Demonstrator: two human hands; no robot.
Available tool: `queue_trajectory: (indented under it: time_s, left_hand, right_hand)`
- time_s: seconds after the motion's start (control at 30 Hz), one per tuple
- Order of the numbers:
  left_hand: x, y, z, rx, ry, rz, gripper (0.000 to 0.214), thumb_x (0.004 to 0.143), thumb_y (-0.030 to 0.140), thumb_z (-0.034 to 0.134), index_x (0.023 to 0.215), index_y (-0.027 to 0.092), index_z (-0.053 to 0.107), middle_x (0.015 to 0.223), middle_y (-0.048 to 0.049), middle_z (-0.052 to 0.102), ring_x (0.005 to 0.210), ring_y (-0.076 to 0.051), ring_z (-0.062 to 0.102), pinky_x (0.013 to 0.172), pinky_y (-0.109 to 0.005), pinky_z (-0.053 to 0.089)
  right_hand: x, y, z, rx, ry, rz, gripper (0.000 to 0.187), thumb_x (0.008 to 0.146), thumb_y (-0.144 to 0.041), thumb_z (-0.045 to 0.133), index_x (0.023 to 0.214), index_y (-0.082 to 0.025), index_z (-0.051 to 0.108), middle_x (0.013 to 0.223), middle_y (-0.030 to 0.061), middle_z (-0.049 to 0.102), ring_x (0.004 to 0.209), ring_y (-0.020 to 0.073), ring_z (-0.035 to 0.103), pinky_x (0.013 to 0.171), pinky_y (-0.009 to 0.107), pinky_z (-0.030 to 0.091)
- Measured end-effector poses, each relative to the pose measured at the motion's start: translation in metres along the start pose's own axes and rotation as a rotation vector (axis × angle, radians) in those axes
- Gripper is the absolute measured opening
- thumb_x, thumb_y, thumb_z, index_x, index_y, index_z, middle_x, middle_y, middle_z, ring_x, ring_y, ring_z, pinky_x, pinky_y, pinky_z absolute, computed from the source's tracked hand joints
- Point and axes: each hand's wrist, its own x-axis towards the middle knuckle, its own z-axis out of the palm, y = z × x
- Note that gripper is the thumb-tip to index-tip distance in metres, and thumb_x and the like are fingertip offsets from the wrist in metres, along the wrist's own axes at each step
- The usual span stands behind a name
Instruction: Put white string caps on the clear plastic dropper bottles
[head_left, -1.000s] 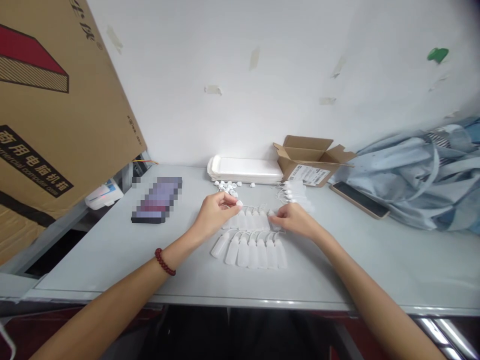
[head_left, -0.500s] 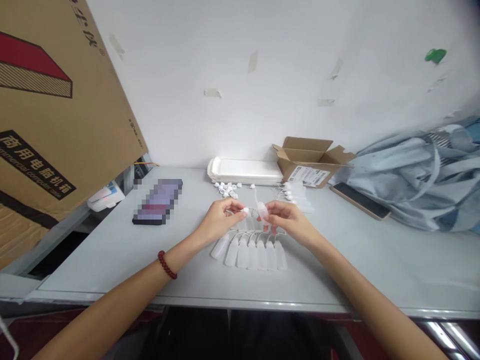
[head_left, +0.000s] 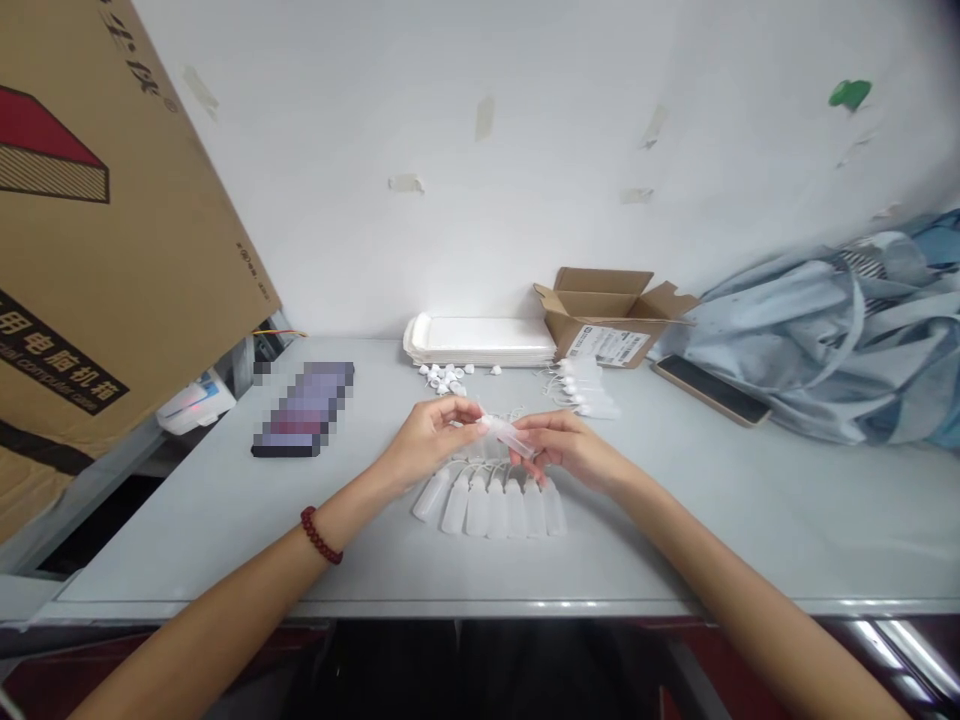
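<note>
A small translucent squeeze bottle (head_left: 511, 437) is held above the grey table between both hands. My right hand (head_left: 564, 447) grips its body, fingers wrapped round it. My left hand (head_left: 431, 438), with a red bead bracelet on the wrist, pinches the bottle's tip end; I cannot make out a cap there. Just below my hands a row of several similar bottles (head_left: 491, 503) lies flat on the table. A little heap of small white caps (head_left: 444, 374) sits further back.
White trays (head_left: 480, 340) are stacked against the wall beside an open cardboard box (head_left: 607, 313). More bottles (head_left: 581, 388) lie in front of that box. A phone (head_left: 709, 388) and blue cloth (head_left: 832, 330) are at right; a large carton (head_left: 97, 250) leans at left.
My right hand picked a bottle out of the upper row and lifted it. My left hand came over to meet its tip. The view shifted slightly.
</note>
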Motion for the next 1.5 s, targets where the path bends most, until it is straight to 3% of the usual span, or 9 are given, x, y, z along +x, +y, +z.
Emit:
queue_trajectory:
  time_s: [0.17,0.4,0.73,0.93,1.17,1.33,1.5]
  left_hand:
    - [-0.002,0.000,-0.001,0.051,-0.075,0.025,0.021,0.074,0.033,0.068,0.084,0.015,0.064,0.084,-0.0031,0.063,0.077,-0.013,0.056,0.070,-0.025,0.043]
    - [-0.002,-0.005,-0.001,0.090,-0.129,-0.003,0.026,0.080,0.039,0.061,0.087,0.014,0.065,0.082,-0.0046,0.063,0.077,-0.015,0.057,0.071,-0.026,0.045]
    - [-0.005,0.001,0.002,0.111,-0.080,0.032,0.022,0.076,0.035,0.065,0.086,0.015,0.065,0.088,-0.0059,0.066,0.081,-0.017,0.060,0.072,-0.027,0.047]
    - [-0.008,0.004,0.004,0.219,-0.033,0.172,0.013,0.078,0.026,0.064,0.087,0.016,0.066,0.090,-0.0055,0.067,0.088,-0.018,0.061,0.083,-0.030,0.047]
    - [-0.010,0.006,0.005,0.212,-0.092,0.150,0.022,0.083,0.034,0.057,0.093,0.017,0.065,0.095,-0.0067,0.067,0.090,-0.019,0.060,0.081,-0.030,0.046]
    - [-0.011,0.006,0.008,0.371,-0.134,0.145,0.025,0.089,0.037,0.047,0.095,0.018,0.061,0.083,-0.0015,0.062,0.074,-0.014,0.055,0.066,-0.025,0.042]
    - [-0.012,0.004,0.007,0.492,-0.112,0.134,0.035,0.092,0.039,0.038,0.067,0.017,0.049,0.059,0.0038,0.047,0.054,-0.010,0.041,0.053,-0.023,0.031]
  right_hand:
    - [0.000,0.000,0.000,0.015,0.002,0.023,0.025,0.083,-0.034,0.057,0.073,-0.012,0.064,0.066,0.0031,0.057,0.047,0.0091,0.049,0.043,0.024,0.041]
    - [-0.001,-0.005,0.004,0.074,0.048,0.088,0.029,0.083,-0.042,0.057,0.099,-0.018,0.055,0.058,-0.0054,0.046,0.040,0.0055,0.037,0.037,0.019,0.031]
    - [-0.001,0.000,0.004,0.144,0.026,0.114,0.029,0.084,-0.044,0.056,0.100,-0.022,0.048,0.058,-0.0067,0.043,0.040,0.0042,0.029,0.037,0.018,0.029]
    - [-0.002,-0.001,0.005,0.198,0.011,0.135,0.027,0.085,-0.043,0.056,0.100,-0.023,0.047,0.059,-0.0069,0.040,0.040,0.0039,0.028,0.037,0.017,0.029]
    - [-0.002,-0.003,0.006,0.185,0.011,0.137,0.027,0.085,-0.044,0.056,0.101,-0.024,0.046,0.058,-0.0069,0.040,0.039,0.0044,0.027,0.036,0.017,0.028]
    - [-0.002,-0.001,0.006,0.164,0.019,0.163,0.028,0.085,-0.046,0.055,0.100,-0.024,0.046,0.056,-0.0076,0.039,0.038,0.0035,0.023,0.036,0.016,0.023]
    - [-0.002,0.000,0.010,0.141,0.013,0.152,0.029,0.085,-0.047,0.055,0.101,-0.025,0.045,0.057,-0.0067,0.042,0.040,0.0040,0.023,0.038,0.017,0.023]
